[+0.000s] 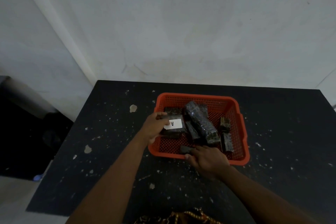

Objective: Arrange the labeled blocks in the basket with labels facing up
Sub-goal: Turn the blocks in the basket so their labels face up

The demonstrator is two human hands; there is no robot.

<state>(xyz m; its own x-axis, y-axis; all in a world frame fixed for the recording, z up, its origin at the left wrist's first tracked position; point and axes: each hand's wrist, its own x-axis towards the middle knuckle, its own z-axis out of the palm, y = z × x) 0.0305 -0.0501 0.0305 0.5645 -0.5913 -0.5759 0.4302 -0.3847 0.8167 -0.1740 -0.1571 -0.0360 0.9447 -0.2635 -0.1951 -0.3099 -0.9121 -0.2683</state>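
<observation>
Orange mesh basket, centre-right of frame, on dark speckled desk. Contents: several dark wrapped blocks, jumbled. Left hand, grip closed on block with white label "A", label up, at basket's left side. Right hand at near rim, fingers on small dark block; grip extent unclear.

Black table, flecked with pale chips and larger worn patches, set against a stained whitewashed wall. At nine o'clock, a dark bin-like shape in shadow beside the table, details unclear. At six o'clock, a scrap of patterned yellow-and-dark fabric along the bottom edge.
</observation>
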